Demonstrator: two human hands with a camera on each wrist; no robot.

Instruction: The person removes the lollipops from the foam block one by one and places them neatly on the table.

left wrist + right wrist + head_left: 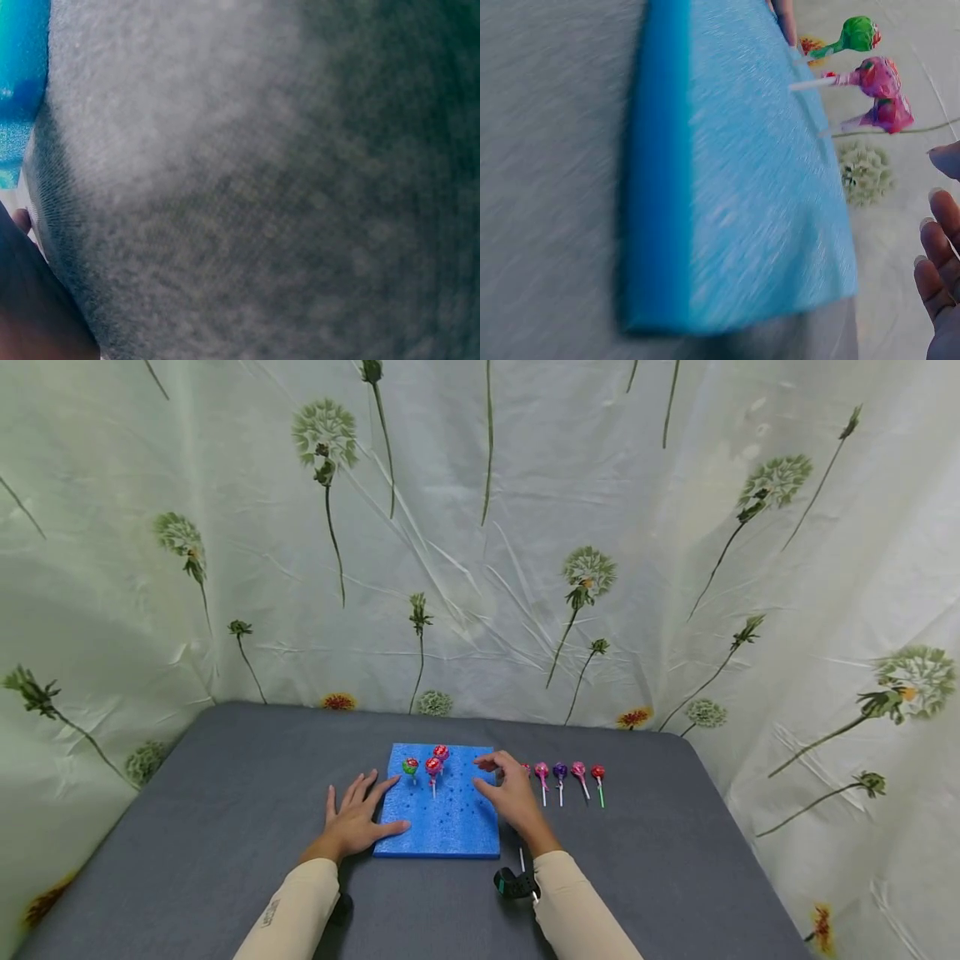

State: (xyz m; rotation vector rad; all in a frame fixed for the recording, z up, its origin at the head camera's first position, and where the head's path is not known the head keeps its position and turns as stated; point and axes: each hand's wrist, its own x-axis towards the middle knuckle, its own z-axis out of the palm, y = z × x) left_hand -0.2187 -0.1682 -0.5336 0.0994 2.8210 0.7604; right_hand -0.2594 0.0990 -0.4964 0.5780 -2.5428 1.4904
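A blue foam board dotted with small holes lies on the table. Three wrapped lollipops stand upright in it: a green one, a pink one and a red-pink one just behind. My left hand rests at the board's left side, fingers spread, thumb on its surface. Over the right edge hovers my right hand, thumb and bent fingers apart, with nothing between them. The right wrist view shows those fingers apart from the lollipops. Most of the left hand lies outside the left wrist view.
Right of the board, several lollipops lie in a row on the grey table, among them a purple one and a red one. My right hand partly covers the row's left end. Behind the table hangs a dandelion-patterned curtain.
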